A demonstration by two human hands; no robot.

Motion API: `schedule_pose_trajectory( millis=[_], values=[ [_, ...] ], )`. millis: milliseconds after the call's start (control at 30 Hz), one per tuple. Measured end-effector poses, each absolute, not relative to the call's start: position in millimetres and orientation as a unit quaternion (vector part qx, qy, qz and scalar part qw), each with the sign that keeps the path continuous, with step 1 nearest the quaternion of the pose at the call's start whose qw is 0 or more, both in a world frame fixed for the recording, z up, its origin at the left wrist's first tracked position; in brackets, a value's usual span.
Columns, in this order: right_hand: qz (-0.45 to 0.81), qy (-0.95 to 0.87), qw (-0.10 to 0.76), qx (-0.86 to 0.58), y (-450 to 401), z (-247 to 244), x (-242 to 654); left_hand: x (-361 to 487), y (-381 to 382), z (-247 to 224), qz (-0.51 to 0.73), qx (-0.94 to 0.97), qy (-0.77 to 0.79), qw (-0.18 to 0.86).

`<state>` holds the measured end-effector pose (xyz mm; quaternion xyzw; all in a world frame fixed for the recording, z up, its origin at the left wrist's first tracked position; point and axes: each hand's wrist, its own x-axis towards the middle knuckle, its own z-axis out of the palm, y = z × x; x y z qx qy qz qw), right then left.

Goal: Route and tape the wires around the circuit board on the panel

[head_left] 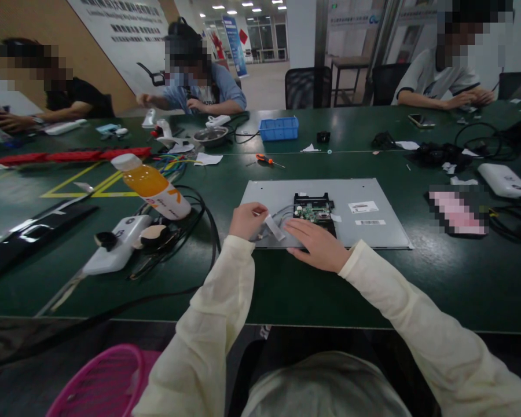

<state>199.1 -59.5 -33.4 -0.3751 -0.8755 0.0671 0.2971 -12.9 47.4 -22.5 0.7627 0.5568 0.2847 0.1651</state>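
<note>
A flat grey metal-backed panel point(356, 194) lies on the green table before me, with two labels on its right half. Near its middle sits a green circuit board point(306, 213) in a black frame, and thin grey cables point(282, 215) run out from its left side. My left hand point(246, 221) is closed in a pinch on one end of a white strip point(275, 227), which looks like tape and hangs over the cables. My right hand point(316, 244) lies with fingers stretched out over the lower edge of the black frame, its fingertips close to the strip's lower end.
Left of the panel lean an orange drink bottle point(156, 188) and a white power bank point(119, 243) among black cables. An orange screwdriver point(267, 159) and a blue basket point(279, 128) lie beyond it. A phone point(458, 213) rests at right. Several people sit around the table.
</note>
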Motion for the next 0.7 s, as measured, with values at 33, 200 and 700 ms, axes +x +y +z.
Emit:
schedule_pose_trajectory(
  millis=[33, 200, 700],
  values=[
    [0.074, -0.882, 0.286, -0.367, -60, -35, 197, -13, 48, -24, 0.274, 0.766, 0.559, 0.16],
    [0.092, -0.896, 0.25, -0.354, -61, -38, 193, -14, 47, -29, 0.256, 0.776, 0.561, 0.134],
    [0.104, -0.901, 0.24, -0.345, -58, -41, 187, -8, 38, -17, 0.133, 0.898, 0.396, 0.137]
  ],
)
